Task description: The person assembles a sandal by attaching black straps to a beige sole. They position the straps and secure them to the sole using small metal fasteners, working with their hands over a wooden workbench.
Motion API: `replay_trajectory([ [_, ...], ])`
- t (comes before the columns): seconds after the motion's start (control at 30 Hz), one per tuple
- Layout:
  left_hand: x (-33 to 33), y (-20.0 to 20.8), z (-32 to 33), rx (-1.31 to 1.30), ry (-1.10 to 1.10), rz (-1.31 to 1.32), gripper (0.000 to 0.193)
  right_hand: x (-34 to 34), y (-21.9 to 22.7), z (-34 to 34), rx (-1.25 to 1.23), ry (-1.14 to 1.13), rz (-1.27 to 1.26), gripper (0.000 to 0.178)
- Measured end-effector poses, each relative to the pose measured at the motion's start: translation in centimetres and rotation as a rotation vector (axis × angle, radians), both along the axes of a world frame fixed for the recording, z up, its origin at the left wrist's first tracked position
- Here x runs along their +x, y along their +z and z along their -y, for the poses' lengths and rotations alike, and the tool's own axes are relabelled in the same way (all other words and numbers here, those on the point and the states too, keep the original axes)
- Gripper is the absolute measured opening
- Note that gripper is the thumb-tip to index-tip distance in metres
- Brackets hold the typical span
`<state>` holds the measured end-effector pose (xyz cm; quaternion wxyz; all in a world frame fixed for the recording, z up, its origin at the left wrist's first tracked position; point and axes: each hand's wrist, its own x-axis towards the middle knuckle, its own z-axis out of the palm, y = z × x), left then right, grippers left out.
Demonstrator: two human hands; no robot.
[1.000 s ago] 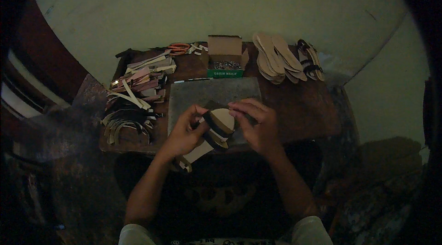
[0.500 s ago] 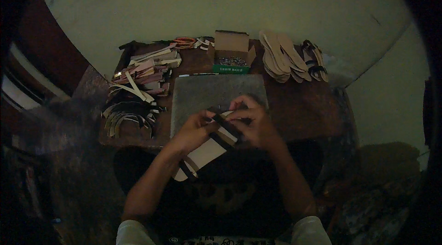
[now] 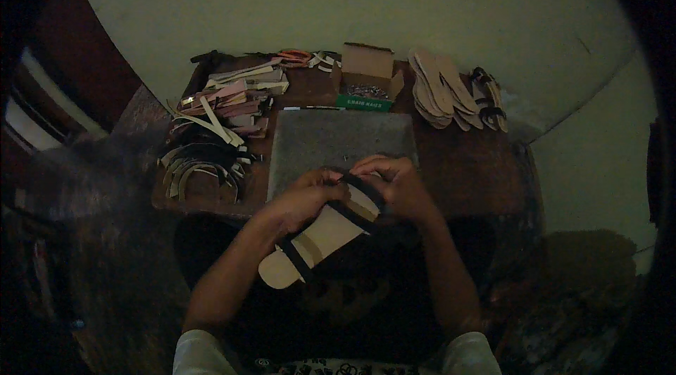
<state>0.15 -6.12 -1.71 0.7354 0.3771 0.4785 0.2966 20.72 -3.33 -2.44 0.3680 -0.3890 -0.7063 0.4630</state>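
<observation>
A sandal with a beige sole (image 3: 334,232) and black straps slants across my lap at the front edge of the table, its heel end low and to the left. My left hand (image 3: 310,195) grips its left edge by the front strap (image 3: 364,188). On the other side, my right hand (image 3: 396,181) has its fingers bent around the far end and right edge of that same strap. Two more black straps cross the sole lower down, one mid-sole and one near the heel. Fingers cover the toe end in part.
A grey slab (image 3: 345,132) lies on the wooden table (image 3: 468,174), with a small nail on it. Behind stands an open box (image 3: 364,102) of nails. Strap pieces (image 3: 232,104) pile up at left. Beige soles (image 3: 440,90) and a dark-strapped sandal (image 3: 491,100) lie at right.
The sandal has shifted slightly right and turned, so more of its top and heel shows. Both hands have moved with it, still at the front strap. The whole view has also shifted a little.
</observation>
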Motion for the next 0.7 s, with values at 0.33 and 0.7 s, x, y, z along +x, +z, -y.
replay_trajectory([
  [0.33, 0.2, 0.6, 0.0, -0.081, -0.027, 0.040, 0.026, 0.8, 0.6, 0.0, -0.063, 0.035, 0.030, 0.014],
  [0.7, 0.4, 1.1, -0.1, -0.032, -0.063, 0.026, 0.027, 0.5, 0.4, -0.1, -0.043, 0.048, 0.013, 0.015],
])
